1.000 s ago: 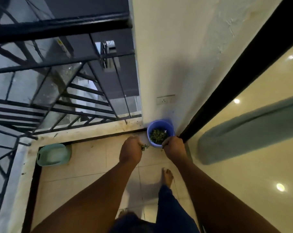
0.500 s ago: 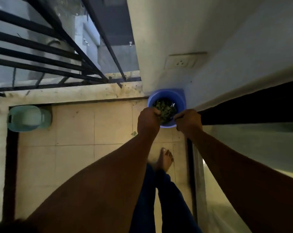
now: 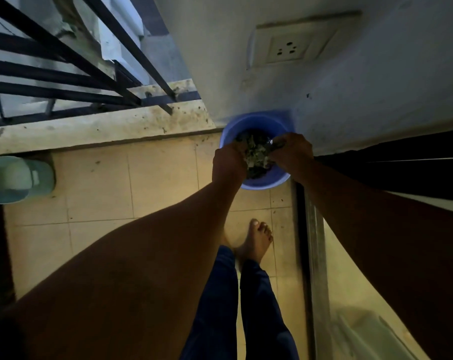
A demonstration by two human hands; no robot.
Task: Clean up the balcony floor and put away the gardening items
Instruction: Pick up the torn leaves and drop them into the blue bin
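A blue plastic bowl (image 3: pixel 256 181) sits on the tiled balcony floor (image 3: pixel 95 188), tucked into the corner where the white wall (image 3: pixel 337 100) meets the dark sliding-door frame (image 3: pixel 401 172). It holds a heap of green plant trimmings (image 3: pixel 255 154). Both arms reach down to it from the near edge of the view. The left hand (image 3: pixel 228 165) is over the bowl's left side with its fingers curled into the trimmings, and the right hand (image 3: pixel 292 153) is over the right side, its fingers likewise curled and gripping the same clump, so the leaves are bunched between the two hands just above the bowl's middle. Whether either hand also touches the bowl's rim cannot be told. On the wall above the bowl is a white electrical socket (image 3: pixel 290 46). To the left, a stained concrete ledge (image 3: pixel 95 128) runs along the floor's far edge, carrying a black metal railing (image 3: pixel 72 71). A pale green plastic container (image 3: pixel 17 178) lies on the floor near that ledge at the far left, well apart from the bowl. Small dark specks of debris dot the tiles near the ledge. Below the bowl, a bare foot (image 3: pixel 256 237) stands on the tiles, with legs in dark blue trousers (image 3: pixel 246 307) behind it.
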